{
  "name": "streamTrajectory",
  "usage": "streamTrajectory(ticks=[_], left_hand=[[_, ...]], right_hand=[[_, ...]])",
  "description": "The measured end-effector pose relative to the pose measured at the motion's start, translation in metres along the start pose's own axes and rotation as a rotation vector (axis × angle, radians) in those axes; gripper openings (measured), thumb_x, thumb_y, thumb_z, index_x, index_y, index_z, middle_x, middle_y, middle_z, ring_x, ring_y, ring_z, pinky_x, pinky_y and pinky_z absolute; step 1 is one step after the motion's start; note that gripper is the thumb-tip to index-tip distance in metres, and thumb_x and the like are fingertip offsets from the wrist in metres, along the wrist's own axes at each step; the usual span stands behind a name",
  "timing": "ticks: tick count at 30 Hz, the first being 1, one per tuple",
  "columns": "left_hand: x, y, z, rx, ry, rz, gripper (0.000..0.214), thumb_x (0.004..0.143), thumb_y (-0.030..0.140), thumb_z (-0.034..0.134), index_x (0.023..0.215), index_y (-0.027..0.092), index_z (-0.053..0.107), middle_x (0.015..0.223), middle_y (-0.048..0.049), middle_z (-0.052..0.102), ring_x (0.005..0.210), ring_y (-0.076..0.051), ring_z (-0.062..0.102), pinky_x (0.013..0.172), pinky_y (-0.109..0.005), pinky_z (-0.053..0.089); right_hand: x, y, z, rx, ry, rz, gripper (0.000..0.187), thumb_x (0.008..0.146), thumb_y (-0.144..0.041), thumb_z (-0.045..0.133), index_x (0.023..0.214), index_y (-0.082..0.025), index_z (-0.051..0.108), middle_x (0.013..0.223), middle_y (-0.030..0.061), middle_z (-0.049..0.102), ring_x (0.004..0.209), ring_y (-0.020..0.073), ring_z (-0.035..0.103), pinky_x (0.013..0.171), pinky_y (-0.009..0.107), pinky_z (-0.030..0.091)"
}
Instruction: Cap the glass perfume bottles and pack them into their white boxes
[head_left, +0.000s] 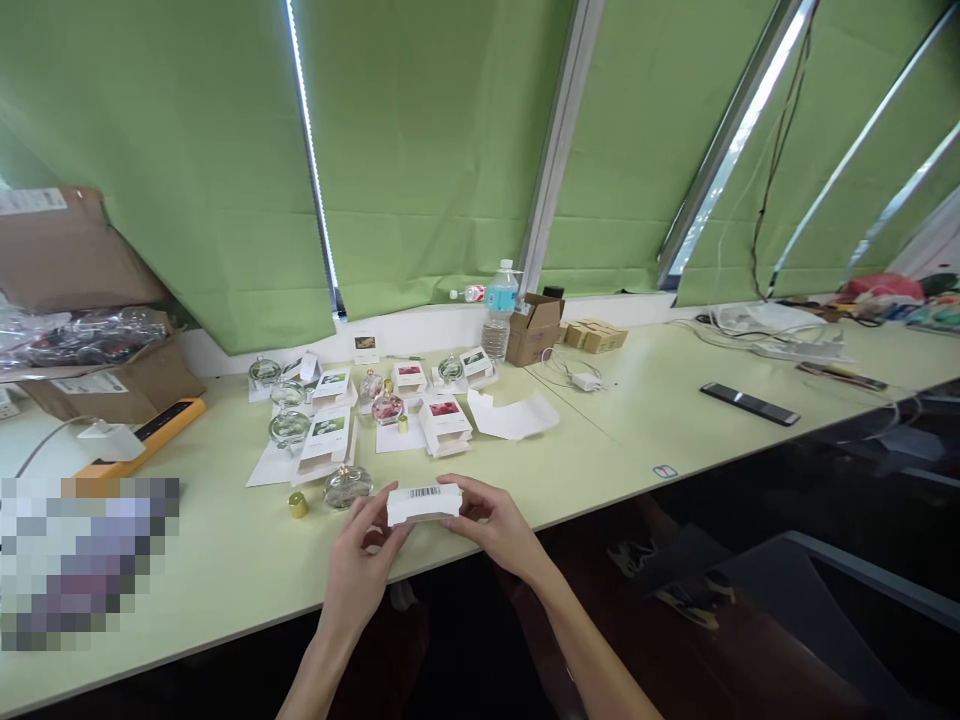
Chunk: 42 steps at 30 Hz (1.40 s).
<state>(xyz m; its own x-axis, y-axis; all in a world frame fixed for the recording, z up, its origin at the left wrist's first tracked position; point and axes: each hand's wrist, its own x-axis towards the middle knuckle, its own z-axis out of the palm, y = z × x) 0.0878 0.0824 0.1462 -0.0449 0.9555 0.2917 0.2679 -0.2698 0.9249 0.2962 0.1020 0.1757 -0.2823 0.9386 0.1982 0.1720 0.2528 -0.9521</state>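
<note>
Both my hands hold a small white cardboard box (424,505) with a barcode label on its top, one at each end, just above the table's front edge. My left hand (360,560) grips the left end and my right hand (495,525) the right end. Closest to my left hand, a round glass perfume bottle (348,487) lies without its cap, and a gold bottle cap (298,505) stands further left. Beyond the hands, several glass bottles and open white boxes with printed cards (330,437) are spread over white paper.
The pale green table (637,420) runs along green window blinds. A water bottle (499,315) and a cardboard box (534,330) stand at the back, with a charger (585,381) and a dark remote (750,404) to the right. Cardboard cartons (75,300) sit far left.
</note>
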Motion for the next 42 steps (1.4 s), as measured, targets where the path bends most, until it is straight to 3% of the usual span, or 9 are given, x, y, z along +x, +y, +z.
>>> streamTrajectory(ticks=[4, 7, 12, 18, 24, 27, 31, 37, 42], left_hand=[[0.004, 0.006, -0.003, 0.132, 0.068, 0.115, 0.034, 0.081, 0.041, 0.065, 0.112, 0.027, 0.066, 0.120, -0.0060, 0.058, 0.102, -0.022, 0.059, 0.086, -0.035, 0.050], [0.005, 0.007, -0.003, 0.103, 0.020, 0.084, 0.036, 0.083, 0.039, 0.063, 0.117, 0.027, 0.063, 0.121, -0.0053, 0.063, 0.115, -0.025, 0.056, 0.097, -0.038, 0.044], [0.005, 0.005, -0.002, -0.005, -0.036, 0.054, 0.040, 0.085, 0.038, 0.061, 0.123, 0.025, 0.060, 0.122, -0.0059, 0.065, 0.110, -0.024, 0.061, 0.095, -0.037, 0.047], [0.005, 0.009, -0.001, -0.121, -0.092, 0.026, 0.037, 0.087, 0.036, 0.060, 0.122, 0.025, 0.059, 0.120, -0.0059, 0.067, 0.110, -0.024, 0.062, 0.090, -0.035, 0.051], [0.002, 0.014, -0.002, -0.241, -0.124, -0.019, 0.060, 0.088, 0.036, 0.059, 0.143, 0.031, 0.035, 0.129, -0.0059, 0.060, 0.102, -0.021, 0.065, 0.087, -0.035, 0.053], [0.001, 0.016, -0.004, -0.239, -0.164, -0.058, 0.066, 0.088, 0.038, 0.059, 0.146, 0.032, 0.028, 0.121, -0.0055, 0.065, 0.089, -0.019, 0.068, 0.081, -0.035, 0.055], [0.000, 0.017, -0.005, -0.266, -0.178, -0.086, 0.064, 0.086, 0.040, 0.059, 0.143, 0.032, 0.031, 0.117, -0.0063, 0.066, 0.081, -0.018, 0.068, 0.072, -0.033, 0.057], [-0.001, 0.017, -0.006, -0.273, -0.210, -0.094, 0.069, 0.086, 0.040, 0.060, 0.146, 0.036, 0.025, 0.124, -0.0061, 0.059, 0.070, -0.014, 0.064, 0.059, -0.029, 0.055], [0.000, 0.016, -0.008, -0.198, -0.210, -0.091, 0.067, 0.085, 0.043, 0.059, 0.145, 0.034, 0.029, 0.120, -0.0053, 0.060, 0.064, -0.012, 0.061, 0.053, -0.026, 0.052]], right_hand=[[0.000, -0.004, -0.002, -0.047, 0.022, -0.042, 0.031, 0.078, -0.038, 0.071, 0.105, -0.023, 0.071, 0.071, -0.0020, 0.051, 0.068, 0.0135, 0.049, 0.064, 0.027, 0.046], [0.000, -0.005, -0.003, -0.065, 0.061, -0.098, 0.031, 0.076, -0.039, 0.073, 0.104, -0.024, 0.072, 0.085, 0.0016, 0.055, 0.080, 0.0162, 0.053, 0.070, 0.028, 0.050], [0.001, -0.005, -0.003, -0.055, 0.048, -0.119, 0.037, 0.077, -0.041, 0.072, 0.111, -0.025, 0.070, 0.103, 0.0049, 0.061, 0.097, 0.0206, 0.058, 0.081, 0.032, 0.053], [-0.002, -0.016, 0.000, -0.004, -0.003, -0.075, 0.032, 0.081, -0.040, 0.068, 0.108, -0.022, 0.071, 0.098, 0.0050, 0.071, 0.090, 0.0228, 0.065, 0.084, 0.036, 0.052], [-0.003, -0.020, 0.003, 0.009, -0.046, -0.026, 0.031, 0.084, -0.040, 0.064, 0.106, -0.019, 0.071, 0.096, 0.0059, 0.072, 0.090, 0.0246, 0.065, 0.084, 0.038, 0.052], [-0.002, -0.015, 0.004, 0.030, -0.004, -0.031, 0.046, 0.083, -0.037, 0.065, 0.126, -0.022, 0.059, 0.098, 0.0052, 0.071, 0.091, 0.0231, 0.065, 0.084, 0.038, 0.053], [-0.001, -0.009, 0.004, 0.069, 0.074, -0.035, 0.066, 0.083, -0.033, 0.066, 0.143, -0.027, 0.038, 0.104, 0.0040, 0.066, 0.088, 0.0192, 0.065, 0.086, 0.037, 0.052], [-0.002, -0.008, 0.004, 0.058, 0.049, -0.055, 0.049, 0.085, -0.035, 0.064, 0.132, -0.027, 0.052, 0.110, 0.0053, 0.063, 0.093, 0.0194, 0.064, 0.087, 0.036, 0.052], [-0.002, -0.009, 0.003, 0.065, 0.035, -0.069, 0.047, 0.086, -0.036, 0.062, 0.131, -0.024, 0.053, 0.107, 0.0056, 0.065, 0.095, 0.0201, 0.063, 0.087, 0.036, 0.052]])
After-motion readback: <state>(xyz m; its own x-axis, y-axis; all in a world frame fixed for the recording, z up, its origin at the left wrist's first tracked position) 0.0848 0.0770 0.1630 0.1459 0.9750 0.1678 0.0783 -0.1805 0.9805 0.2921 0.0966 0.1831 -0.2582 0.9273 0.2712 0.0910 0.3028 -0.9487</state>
